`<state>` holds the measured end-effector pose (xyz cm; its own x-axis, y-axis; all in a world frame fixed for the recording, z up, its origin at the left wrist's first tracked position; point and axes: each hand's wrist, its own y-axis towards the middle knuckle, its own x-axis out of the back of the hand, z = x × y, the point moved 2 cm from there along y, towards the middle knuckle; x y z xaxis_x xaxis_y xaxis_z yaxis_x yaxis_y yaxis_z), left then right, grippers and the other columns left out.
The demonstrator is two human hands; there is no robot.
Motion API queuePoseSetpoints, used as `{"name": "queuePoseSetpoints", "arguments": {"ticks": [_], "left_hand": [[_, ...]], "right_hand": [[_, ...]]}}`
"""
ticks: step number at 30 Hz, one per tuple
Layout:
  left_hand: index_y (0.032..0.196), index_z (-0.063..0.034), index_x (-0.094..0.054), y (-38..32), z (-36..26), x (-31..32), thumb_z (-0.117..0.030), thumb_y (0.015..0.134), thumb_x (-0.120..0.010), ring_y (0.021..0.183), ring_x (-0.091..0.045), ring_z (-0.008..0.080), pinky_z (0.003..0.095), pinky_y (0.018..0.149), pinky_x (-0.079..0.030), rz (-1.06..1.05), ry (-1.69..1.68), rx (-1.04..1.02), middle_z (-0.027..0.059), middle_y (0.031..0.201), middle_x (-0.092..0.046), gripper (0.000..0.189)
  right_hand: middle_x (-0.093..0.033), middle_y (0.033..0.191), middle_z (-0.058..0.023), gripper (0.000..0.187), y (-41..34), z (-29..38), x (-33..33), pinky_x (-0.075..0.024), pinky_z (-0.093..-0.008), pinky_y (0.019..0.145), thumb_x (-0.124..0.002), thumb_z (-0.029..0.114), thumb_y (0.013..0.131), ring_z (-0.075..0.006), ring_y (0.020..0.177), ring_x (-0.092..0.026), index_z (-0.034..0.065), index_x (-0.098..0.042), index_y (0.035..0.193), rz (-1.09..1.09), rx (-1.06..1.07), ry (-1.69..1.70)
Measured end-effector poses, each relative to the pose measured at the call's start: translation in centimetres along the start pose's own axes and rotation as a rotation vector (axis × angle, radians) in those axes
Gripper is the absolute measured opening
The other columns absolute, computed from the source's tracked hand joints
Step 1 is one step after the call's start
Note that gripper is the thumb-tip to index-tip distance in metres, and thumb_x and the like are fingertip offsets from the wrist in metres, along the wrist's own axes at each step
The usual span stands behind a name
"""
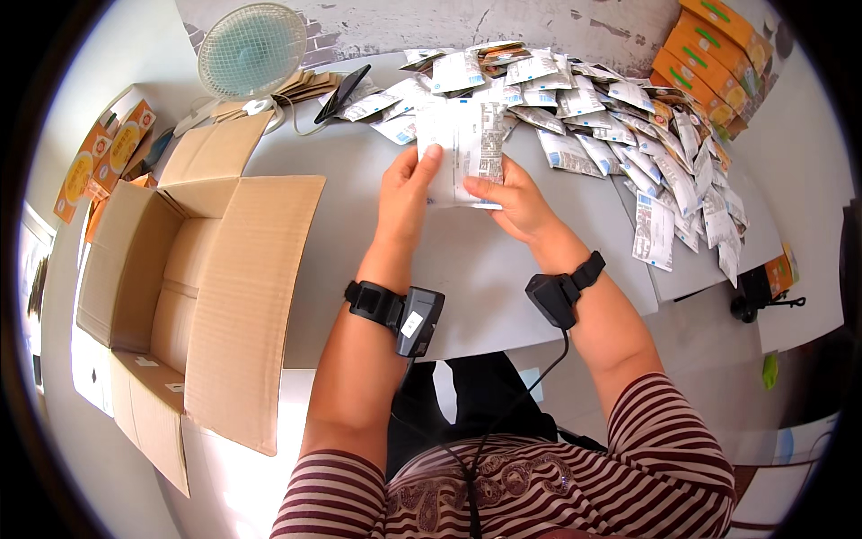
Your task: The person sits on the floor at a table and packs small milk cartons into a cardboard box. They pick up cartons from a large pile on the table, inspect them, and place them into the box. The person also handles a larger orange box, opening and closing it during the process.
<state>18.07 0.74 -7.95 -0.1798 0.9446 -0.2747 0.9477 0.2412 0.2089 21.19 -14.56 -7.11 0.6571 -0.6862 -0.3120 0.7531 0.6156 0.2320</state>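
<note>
Both hands hold white printed sachets (461, 151), upright above the grey table in front of the pile; I cannot tell whether it is one packet or a small stack. My left hand (411, 185) grips the left edge, its thumb on the near face. On the right edge sits my right hand (515, 195), its thumb across the lower corner. The fingers behind the sachets are hidden. A large heap of similar sachets (579, 101) spreads over the back and right of the table (465, 269). To my left stands an open cardboard box (252, 290) with its flaps folded out; its visible inside is bare.
A fan (252, 50) stands at the back left, near a tilted dark phone or tablet (343, 93) and flat cardboard pieces (306, 86). Orange cartons are stacked at the back right (707, 67) and far left (104, 158). Cables hang from the black wrist devices (421, 322).
</note>
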Motion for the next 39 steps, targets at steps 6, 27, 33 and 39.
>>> {"name": "queuePoseSetpoints", "arguments": {"ticks": [6, 27, 33, 39], "left_hand": [[0.106, 0.0022, -0.063, -0.4, -0.4, -0.7, -0.016, 0.087, -0.065, 0.083, -0.058, 0.0098, 0.0244, 0.074, -0.046, 0.072, -0.086, -0.093, 0.0056, 0.094, -0.066, 0.027], [0.097, 0.0012, -0.063, -0.5, -0.3, -0.8, -0.019, 0.09, -0.061, 0.07, -0.058, 0.0071, 0.0225, 0.06, -0.046, 0.029, -0.226, -0.097, 0.0033, 0.084, -0.065, 0.022], [0.092, 0.0001, -0.064, -0.8, 0.1, -1.1, -0.023, 0.093, -0.056, 0.065, -0.056, 0.0059, 0.0211, 0.057, -0.044, 0.026, -0.198, 0.001, 0.0027, 0.081, -0.065, 0.025], [0.092, -0.0001, -0.064, -0.4, 0.1, -0.7, -0.022, 0.093, -0.055, 0.072, -0.054, 0.0063, 0.0219, 0.067, -0.043, 0.005, -0.244, -0.021, 0.0007, 0.081, -0.063, 0.023]], "right_hand": [[-0.057, 0.115, -0.0078, 0.047, 0.1, 0.4, -0.3, -0.0431, -0.0297, 0.088, -0.064, 0.021, 0.087, -0.0141, 0.104, -0.053, -0.0004, -0.046, 0.125, -0.08, 0.1, -0.214], [-0.063, 0.092, -0.004, 0.038, -0.3, 0.2, -0.4, -0.0453, -0.0256, 0.075, -0.058, 0.035, 0.091, -0.0096, 0.084, -0.056, -0.0003, -0.057, 0.106, -0.228, 0.246, -0.481], [-0.059, 0.081, -0.0008, 0.043, -0.2, 0.7, 0.2, -0.0412, -0.0238, 0.07, -0.046, 0.04, 0.096, -0.0083, 0.076, -0.051, 0.0001, -0.06, 0.091, -0.323, 0.22, -0.47], [-0.06, 0.08, -0.0003, 0.043, -0.1, 0.3, 1.1, -0.0411, -0.0234, 0.071, -0.046, 0.04, 0.096, -0.0076, 0.076, -0.051, 0.0009, -0.061, 0.088, -0.316, 0.134, -0.466]]}}
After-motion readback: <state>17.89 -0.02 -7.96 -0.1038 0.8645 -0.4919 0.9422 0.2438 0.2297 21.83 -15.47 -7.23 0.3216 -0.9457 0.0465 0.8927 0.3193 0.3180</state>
